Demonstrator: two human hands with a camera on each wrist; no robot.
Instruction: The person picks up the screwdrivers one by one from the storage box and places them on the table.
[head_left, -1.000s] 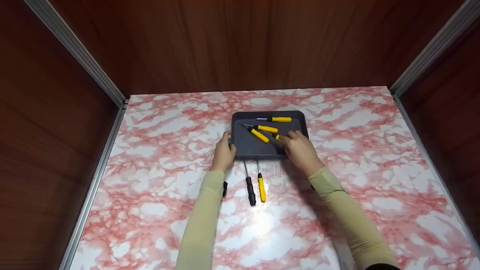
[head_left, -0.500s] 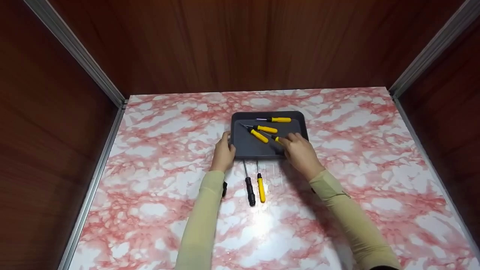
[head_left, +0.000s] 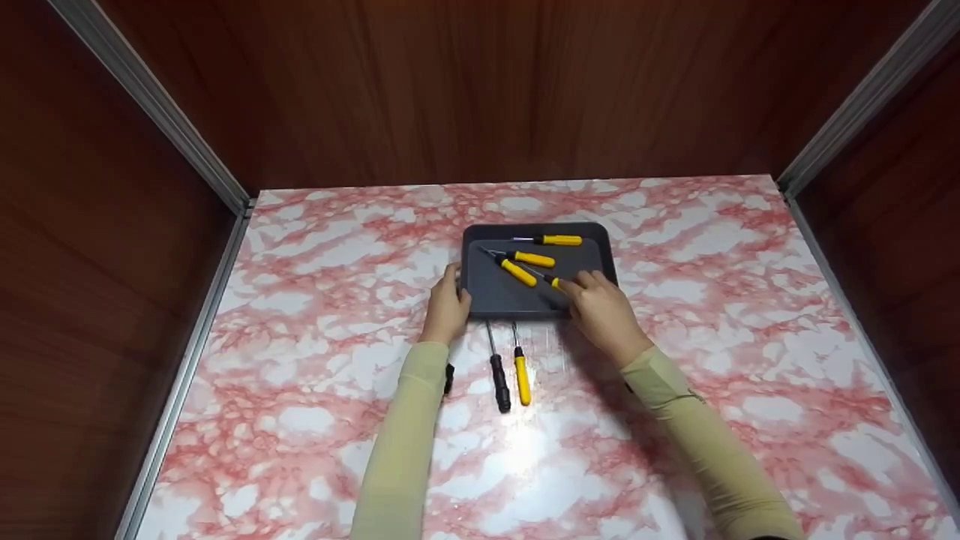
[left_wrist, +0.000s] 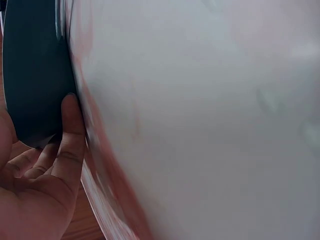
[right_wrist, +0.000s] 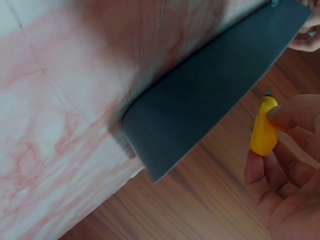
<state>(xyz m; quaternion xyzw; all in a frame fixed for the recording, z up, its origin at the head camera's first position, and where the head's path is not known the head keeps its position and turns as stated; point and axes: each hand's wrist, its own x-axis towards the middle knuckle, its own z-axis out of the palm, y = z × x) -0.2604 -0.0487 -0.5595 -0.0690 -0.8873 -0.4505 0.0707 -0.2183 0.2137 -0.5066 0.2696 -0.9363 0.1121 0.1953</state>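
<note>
My left hand (head_left: 447, 307) holds the left side of a dark grey tray (head_left: 517, 313) near its front corner. In the left wrist view, a fingertip lies against the tray's outer wall (left_wrist: 37, 70). Over the tray's right part, my right hand (head_left: 606, 311) pinches a yellow-handled screwdriver (right_wrist: 265, 130) between thumb and fingers, its shaft pointing to the far left. Inside the tray lie a yellow screwdriver (head_left: 561, 240) along the back and two crossing yellow ones, the upper screwdriver (head_left: 535, 259) and the lower screwdriver (head_left: 517, 272).
In front of the tray, a black-handled screwdriver (head_left: 500, 382) and a yellow-handled screwdriver (head_left: 523, 379) lie side by side on the red-and-white marbled table (head_left: 337, 300). Brown wood-grain panels (head_left: 495, 90) enclose the table at the back and sides.
My right hand has shifted slightly toward the tray's front with the screwdriver, and more of its shaft and collar shows. The left hand and tray have stayed put.
</note>
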